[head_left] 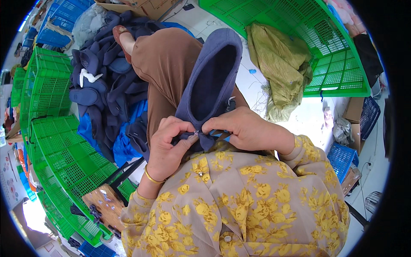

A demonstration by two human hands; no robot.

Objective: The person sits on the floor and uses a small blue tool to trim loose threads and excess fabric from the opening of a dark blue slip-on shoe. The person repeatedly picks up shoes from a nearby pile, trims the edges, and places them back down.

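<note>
A dark navy felt slipper (213, 79) lies across my lap, its toe pointing away from me and its opening facing up. My left hand (166, 145) has thumb and forefinger closed on the slipper's heel rim, beside a tiny pale bit at the edge. On the other side of the heel, my right hand (247, 129) is closed, with its thumb and forefinger pinching the same rim. Something thin and dark shows under the right fingers, but its kind is hidden. A small whitish tuft sits on the slipper's right side.
Many navy slippers (109, 81) are heaped on blue sheeting at the left. Green plastic crates (64, 145) stand along the left, with another green crate (338, 73) at the far right. An olive sack (280, 64) lies before it. A wooden board (102, 203) is near my left elbow.
</note>
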